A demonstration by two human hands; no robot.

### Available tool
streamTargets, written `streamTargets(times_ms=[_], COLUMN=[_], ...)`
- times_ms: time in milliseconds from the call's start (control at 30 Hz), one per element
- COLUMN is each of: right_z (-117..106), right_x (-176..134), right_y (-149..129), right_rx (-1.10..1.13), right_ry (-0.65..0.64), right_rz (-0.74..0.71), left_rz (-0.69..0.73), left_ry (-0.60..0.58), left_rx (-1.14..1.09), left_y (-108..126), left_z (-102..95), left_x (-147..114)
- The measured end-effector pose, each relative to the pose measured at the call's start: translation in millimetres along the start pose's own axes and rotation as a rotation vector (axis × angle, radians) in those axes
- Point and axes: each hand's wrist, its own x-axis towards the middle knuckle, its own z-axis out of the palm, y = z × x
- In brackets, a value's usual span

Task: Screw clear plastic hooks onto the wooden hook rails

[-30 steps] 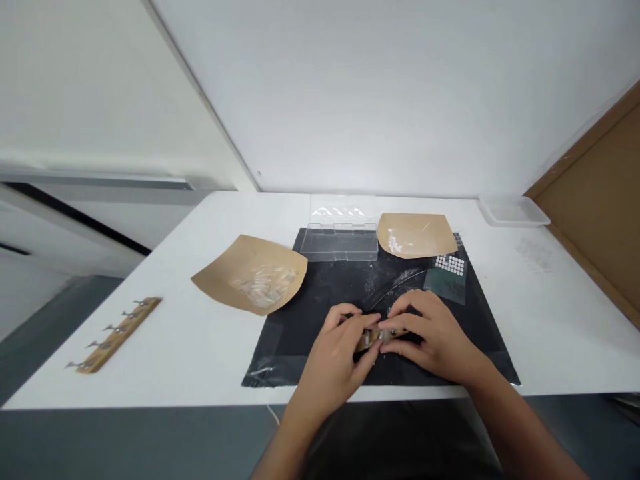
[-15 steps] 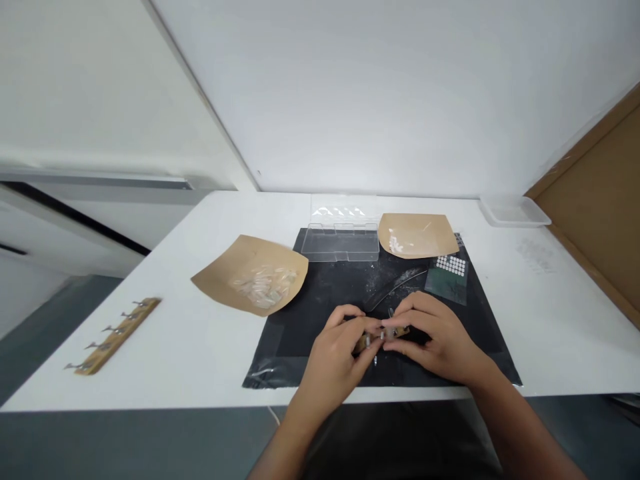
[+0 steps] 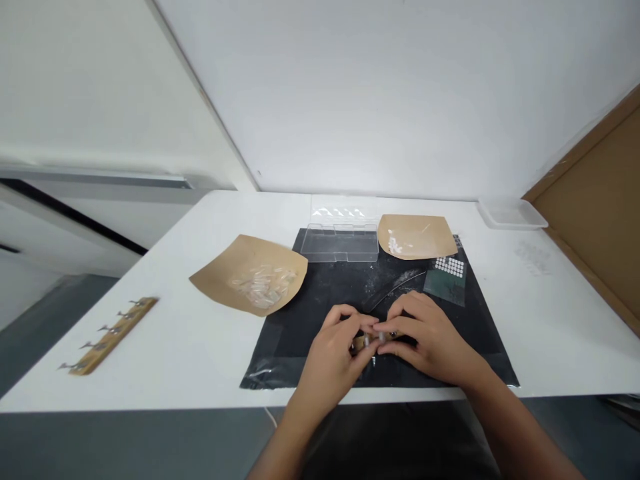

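Observation:
Near the front of the black mat [image 3: 320, 287], both of my hands close around a small wooden strip [image 3: 358, 343] with shiny fittings on it. My left hand [image 3: 333, 350] grips its left end between thumb and fingers. From the right, my right hand [image 3: 430, 337] pinches a small translucent tube [image 3: 382, 337] at the strip's middle. The fingertips of both hands nearly meet, and they cover much of the strip. Left of the mat, a similar wooden strip [image 3: 114, 337] carries several metal pegs.
A brown paper tray [image 3: 220, 277] of clear tubes lies left. Behind are a clear plastic case [image 3: 340, 247] and another paper tray [image 3: 425, 233] with white bits. A black curved strip [image 3: 390, 290], a sheet of white dots [image 3: 445, 283] and a plastic tub [image 3: 513, 215] sit around.
My right hand has shifted slightly left along the strip, its fingertips now closer to those of my left hand. The view has turned a little; the other things stay put.

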Motion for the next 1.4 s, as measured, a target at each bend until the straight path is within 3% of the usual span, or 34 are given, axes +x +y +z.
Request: streamTargets(times_ms=[933,1133,1400], right_z=[2.0,3.1,2.7], right_x=[2.2,1.3,0.4], right_y=[0.4,2.7,-6.8], right_rx=[0.009,0.026,-0.236], right_ry=[0.022,0.042,0.013], right_rz=[-0.017,-0.093,-0.177], left_rz=[-0.108,-0.093,-0.116], left_ry=[-0.061,-0.051,-0.046], left_rx=[-0.074,-0.059,-0.094], left_y=[0.7,-0.1,0.1], left_z=[-2.5,-2.3,-1.0], left_x=[1.2,1.2,0.0])
